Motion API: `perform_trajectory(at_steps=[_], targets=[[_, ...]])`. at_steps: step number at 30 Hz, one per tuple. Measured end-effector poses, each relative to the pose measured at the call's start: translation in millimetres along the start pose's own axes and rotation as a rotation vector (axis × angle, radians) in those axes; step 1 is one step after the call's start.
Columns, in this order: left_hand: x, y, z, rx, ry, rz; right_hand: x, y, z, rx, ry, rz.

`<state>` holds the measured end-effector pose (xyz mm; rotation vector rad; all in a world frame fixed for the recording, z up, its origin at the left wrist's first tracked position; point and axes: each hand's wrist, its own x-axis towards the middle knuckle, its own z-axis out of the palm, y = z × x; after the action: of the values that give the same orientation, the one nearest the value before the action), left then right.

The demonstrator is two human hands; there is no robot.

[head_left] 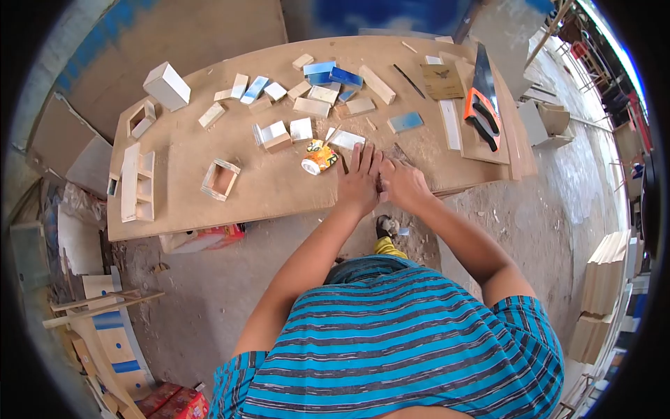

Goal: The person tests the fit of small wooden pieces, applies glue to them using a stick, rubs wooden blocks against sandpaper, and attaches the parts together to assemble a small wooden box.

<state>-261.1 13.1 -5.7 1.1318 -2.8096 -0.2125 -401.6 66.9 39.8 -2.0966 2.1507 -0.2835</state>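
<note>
My left hand lies at the near edge of the wooden table, its fingers stretched forward and a little apart. Right beside it, touching or almost touching, is my right hand, with fingers bent and pressed together; whatever they hold is hidden. Just left of my left hand, an orange and yellow tub with a white base lies tipped over, a thin stick beside it. A white-faced wood block lies beyond my left fingertips.
Several wood offcuts are strewn over the tabletop. A handsaw and sandpaper sheet lie at the right. Small wooden frames and a divided wooden box stand left. Stacked boards rise from the floor at right.
</note>
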Motion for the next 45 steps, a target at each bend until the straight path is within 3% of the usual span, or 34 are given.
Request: perform_trajectory(at_steps=[1,7,11,13,16,19,22,28,31,34,35,38,40,43,45], targets=[[-1,2,-5,0.005,-0.022,-0.002,-9,-2,-1,0.024,0.045,-0.086],[-1,3,1,-0.113,0.016,0.002,40,22,8,-0.058,0.069,0.085],[-1,-1,7,0.008,0.080,0.012,2,-3,1,-0.040,0.013,-0.016],[-2,0,3,-0.080,0.077,0.010,3,2,-1,-0.116,0.047,-0.090],[1,0,2,-0.131,0.075,0.018,47,26,6,-0.086,0.123,0.030],[-3,0,5,-0.078,0.040,0.019,34,8,-2,-0.044,-0.106,0.200],[2,-3,10,0.016,0.077,0.027,-4,-2,10,0.067,0.026,0.043],[1,2,5,-0.105,0.082,0.016,45,13,4,-0.169,0.077,0.070],[1,-3,13,-0.089,0.128,0.042,24,-3,-16,-0.142,-0.021,0.041],[7,-8,43,0.174,0.333,0.050,-8,-5,9,-0.179,0.342,-0.191],[9,-9,54,0.306,0.422,0.047,-9,2,13,-0.053,0.303,-0.122],[0,-4,19,-0.084,0.268,0.064,-4,21,15,0.242,0.175,0.079],[-1,-1,13,-0.113,0.233,0.046,0,26,7,0.323,0.091,0.207],[0,0,9,-0.143,0.228,0.053,-3,10,-14,0.304,0.123,0.158],[-1,-2,8,-0.145,0.242,0.048,-4,-4,-37,0.160,0.022,0.200]])
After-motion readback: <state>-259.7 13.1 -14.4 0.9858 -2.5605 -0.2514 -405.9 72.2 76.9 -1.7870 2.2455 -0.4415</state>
